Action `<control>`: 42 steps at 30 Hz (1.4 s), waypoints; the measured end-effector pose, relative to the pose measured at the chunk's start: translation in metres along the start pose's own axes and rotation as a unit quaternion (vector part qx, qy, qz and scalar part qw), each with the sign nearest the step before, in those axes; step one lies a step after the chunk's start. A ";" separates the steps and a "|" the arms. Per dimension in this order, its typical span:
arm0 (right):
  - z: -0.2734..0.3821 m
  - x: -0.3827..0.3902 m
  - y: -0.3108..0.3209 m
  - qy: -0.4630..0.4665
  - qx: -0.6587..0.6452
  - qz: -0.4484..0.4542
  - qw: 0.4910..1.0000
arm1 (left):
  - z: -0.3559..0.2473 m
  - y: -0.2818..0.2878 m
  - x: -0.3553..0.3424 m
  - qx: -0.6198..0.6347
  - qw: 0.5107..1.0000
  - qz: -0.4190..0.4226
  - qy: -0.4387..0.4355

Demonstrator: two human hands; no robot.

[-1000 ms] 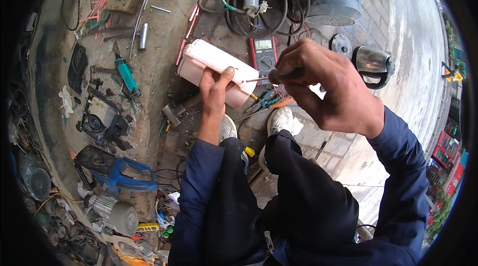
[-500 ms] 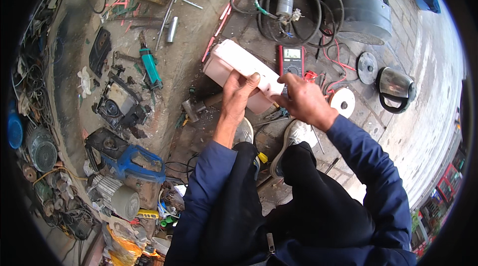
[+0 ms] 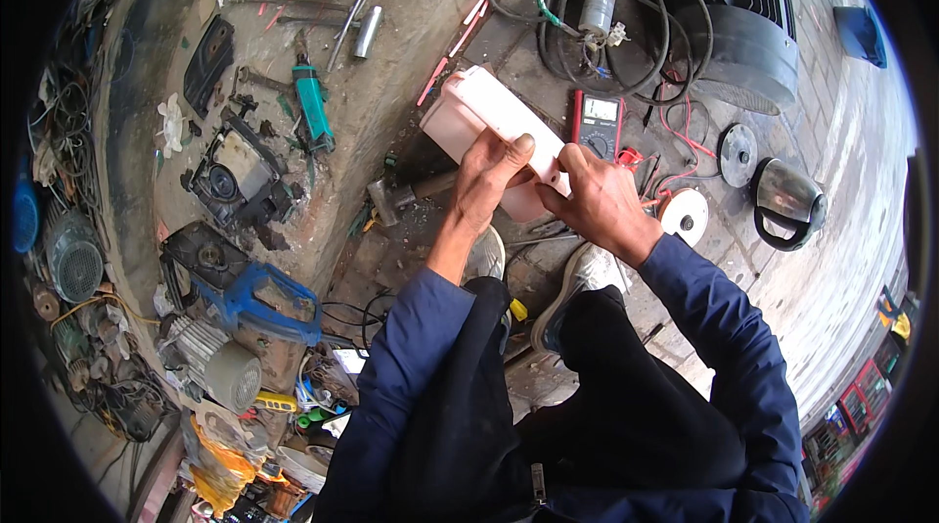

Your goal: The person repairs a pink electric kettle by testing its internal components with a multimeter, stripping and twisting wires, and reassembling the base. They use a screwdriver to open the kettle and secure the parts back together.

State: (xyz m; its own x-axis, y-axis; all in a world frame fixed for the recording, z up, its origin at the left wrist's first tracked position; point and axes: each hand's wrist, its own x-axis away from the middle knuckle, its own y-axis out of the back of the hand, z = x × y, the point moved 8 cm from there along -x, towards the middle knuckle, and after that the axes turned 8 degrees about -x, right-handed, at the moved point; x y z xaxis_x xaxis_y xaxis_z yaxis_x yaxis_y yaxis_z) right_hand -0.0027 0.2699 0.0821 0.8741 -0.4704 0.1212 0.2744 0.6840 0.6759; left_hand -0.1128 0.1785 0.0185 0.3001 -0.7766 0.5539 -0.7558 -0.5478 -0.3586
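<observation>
A pale pink plastic box [image 3: 499, 112], long and with rounded corners, is held up tilted over the ground in front of me. My left hand [image 3: 489, 176] grips its near side, thumb on the top face and fingers underneath. At the right end, the curled fingers and thumb of my right hand [image 3: 604, 200] pinch the box's corner; anything small between them is hidden. Just past that hand lies a red and black multimeter [image 3: 598, 122] with its screen lit. A hammer [image 3: 411, 192] rests on the ground beside my left hand.
A large dark motor [image 3: 738, 53], coiled black cable and a grey cylinder [image 3: 599, 6] lie at the far right. Discs and an electric kettle [image 3: 790, 200] stand nearer. Leftward are a teal power tool [image 3: 313, 107], a blue tool housing [image 3: 269, 303] and a finned motor [image 3: 220, 362].
The view has shifted slightly, so the ground things sit further right and lower at the top. My right fingers have curled closer against the end of the box; my left grip is unchanged.
</observation>
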 end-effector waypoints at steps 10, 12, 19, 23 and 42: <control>0.005 -0.008 0.006 -0.076 -0.033 0.015 0.996 | 0.015 0.003 0.001 0.047 0.997 0.059 -0.012; 0.008 -0.011 0.008 -0.075 -0.037 -0.006 0.996 | 0.016 0.005 0.000 0.068 0.997 0.044 -0.021; 0.021 -0.026 0.025 -0.069 -0.070 -0.027 0.995 | 0.021 0.008 0.000 0.050 0.998 0.039 -0.029; 0.030 -0.031 0.034 -0.081 -0.052 -0.021 0.995 | 0.022 0.009 -0.004 0.016 0.997 0.044 -0.066; 0.067 -0.054 0.056 -0.097 -0.086 -0.001 0.992 | 0.015 0.012 -0.001 -0.058 0.990 -0.035 -0.126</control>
State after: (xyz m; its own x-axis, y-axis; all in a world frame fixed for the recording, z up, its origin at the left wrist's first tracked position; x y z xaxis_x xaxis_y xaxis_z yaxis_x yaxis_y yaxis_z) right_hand -0.0620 0.2961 0.1618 0.7839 -0.5597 0.2687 0.3556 0.7595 0.5447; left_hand -0.1138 0.1680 0.0022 0.4789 -0.7986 0.3645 -0.7852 -0.5754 -0.2290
